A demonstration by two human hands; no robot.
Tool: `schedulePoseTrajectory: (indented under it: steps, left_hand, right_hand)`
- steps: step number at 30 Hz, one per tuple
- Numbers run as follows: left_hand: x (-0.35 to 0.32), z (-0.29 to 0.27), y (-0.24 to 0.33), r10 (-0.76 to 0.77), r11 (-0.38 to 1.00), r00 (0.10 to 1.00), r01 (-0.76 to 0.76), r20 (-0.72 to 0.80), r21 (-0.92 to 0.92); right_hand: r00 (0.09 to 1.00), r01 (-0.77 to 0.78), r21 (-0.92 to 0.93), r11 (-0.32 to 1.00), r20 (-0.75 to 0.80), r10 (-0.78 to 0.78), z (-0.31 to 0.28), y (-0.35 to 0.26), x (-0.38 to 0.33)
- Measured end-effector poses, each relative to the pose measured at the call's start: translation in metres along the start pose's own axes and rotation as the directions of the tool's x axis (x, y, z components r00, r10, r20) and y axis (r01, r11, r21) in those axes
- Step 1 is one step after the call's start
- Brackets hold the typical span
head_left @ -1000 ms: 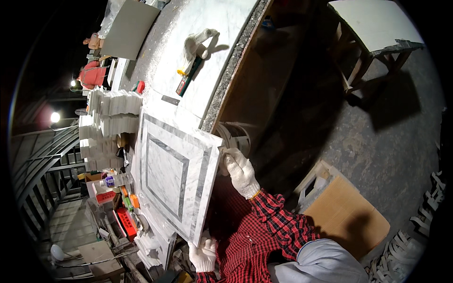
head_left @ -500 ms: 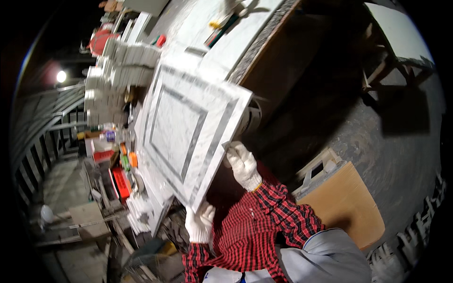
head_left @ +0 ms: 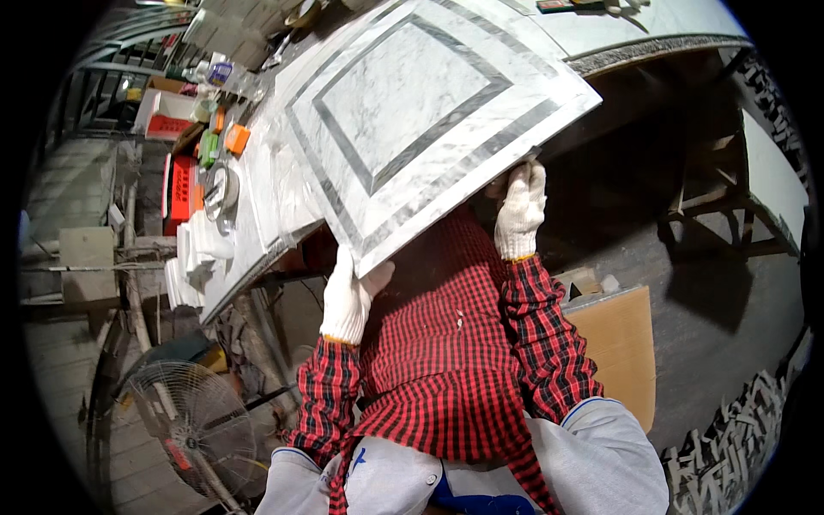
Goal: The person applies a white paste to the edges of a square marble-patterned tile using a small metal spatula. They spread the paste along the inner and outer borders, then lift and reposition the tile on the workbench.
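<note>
A large square marble panel (head_left: 390, 94), white with two grey inlaid frames, extends over the worktable (head_left: 275, 210). Its near edge reaches out toward me. At the near left corner, my left hand (head_left: 348, 299) in a white knit glove grips the panel, with some fingers hidden beneath it. My right hand (head_left: 520, 210), gloved the same way, grips the near edge toward the right corner. A small dark piece shows at its fingertips against the edge; I cannot tell what it is.
Left on the table are a tape roll (head_left: 221, 189), an orange-red box (head_left: 178, 193), small orange blocks (head_left: 237, 139) and stacked white strips (head_left: 206, 240). A round fan (head_left: 190, 421) stands lower left. Cardboard (head_left: 616, 352) is at my right, a white-topped stand (head_left: 768, 167) beyond.
The whole view has turned, bringing the fan fully into sight and the panel higher in the picture. Both hands keep their hold on the panel's near edge and corner.
</note>
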State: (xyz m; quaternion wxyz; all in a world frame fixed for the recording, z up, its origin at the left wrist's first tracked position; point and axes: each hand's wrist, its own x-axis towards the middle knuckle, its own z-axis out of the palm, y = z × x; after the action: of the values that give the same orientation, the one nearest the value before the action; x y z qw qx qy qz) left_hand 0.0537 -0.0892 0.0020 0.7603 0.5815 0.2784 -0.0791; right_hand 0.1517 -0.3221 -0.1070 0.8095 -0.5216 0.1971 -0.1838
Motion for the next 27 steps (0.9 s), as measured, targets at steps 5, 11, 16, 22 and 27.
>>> schedulePoseTrajectory:
  steps: [5,11,16,22,27]
  left_hand:
    - [0.008,0.019,0.011,0.076,0.978,0.997,-0.069,0.029,-0.198]
    - [0.004,0.02,0.004,0.011,0.96,0.998,0.007,0.062,-0.28]
    - [-0.018,0.038,-0.008,0.004,0.967,0.995,0.022,0.105,-0.255]
    - [-0.008,0.032,-0.027,0.066,0.976,0.989,-0.036,0.134,-0.214]
    - [-0.003,0.03,-0.03,0.077,0.979,0.991,-0.055,0.106,-0.197]
  right_hand:
    - [0.999,-0.022,0.165,0.986,0.034,0.017,0.005,-0.008,-0.002]
    - [0.996,0.086,0.06,0.994,-0.009,-0.086,-0.005,0.018,0.012]
    - [0.997,-0.059,0.435,0.898,0.065,0.034,-0.005,-0.008,0.021]
    - [0.995,-0.004,0.288,0.957,0.094,-0.024,-0.008,-0.014,0.024]
    - [0.991,-0.064,0.439,0.896,0.132,0.007,-0.007,-0.007,0.018]
